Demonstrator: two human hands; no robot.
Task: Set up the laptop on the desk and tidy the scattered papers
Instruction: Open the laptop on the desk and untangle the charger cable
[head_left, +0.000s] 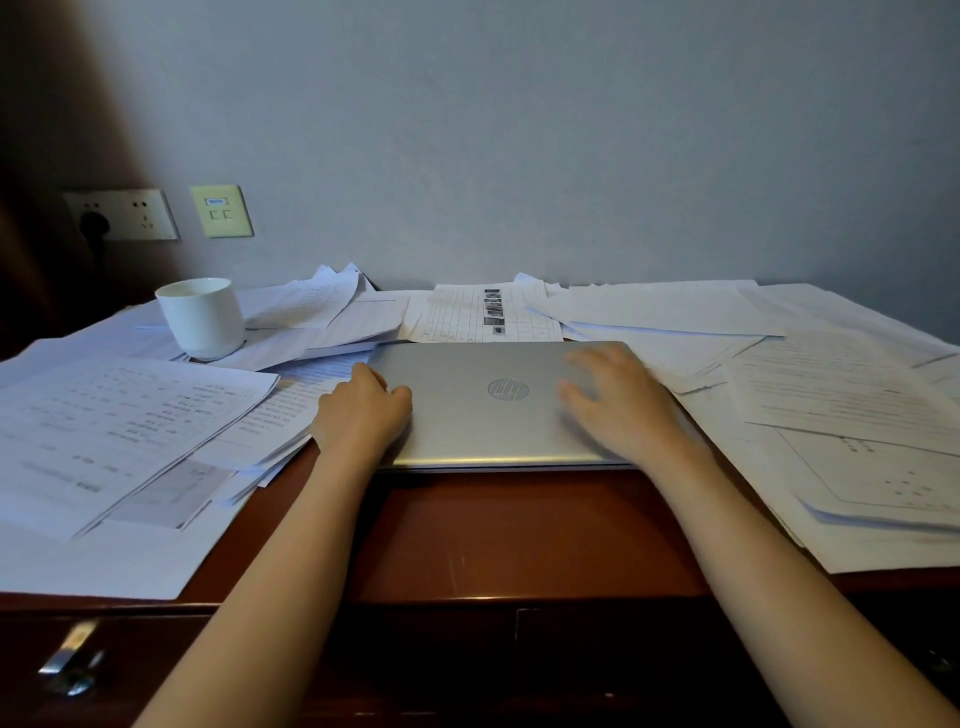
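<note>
Reddish-brown wood is seen where the tabletop (498, 530) is bare, with a grey wall behind. At far left a wall socket (122, 214) and a yellowish plate (222, 210) are mounted, their small label too blurred to be read. A white cup (202, 317) is set upright on the left papers (114, 426), whose print is illegible. The left hand (361, 410) is placed at the laptop's left edge, its fingers curled round that edge. The laptop (498, 410) is laid closed and flat at the centre, its long axis running left to right; an "hp" logo is seen upside down on the lid. The right hand (618, 400) is spread over the lid's right part, fingers splayed and blurred; contact cannot be told. The right papers (841, 405) are scattered beyond.
</note>
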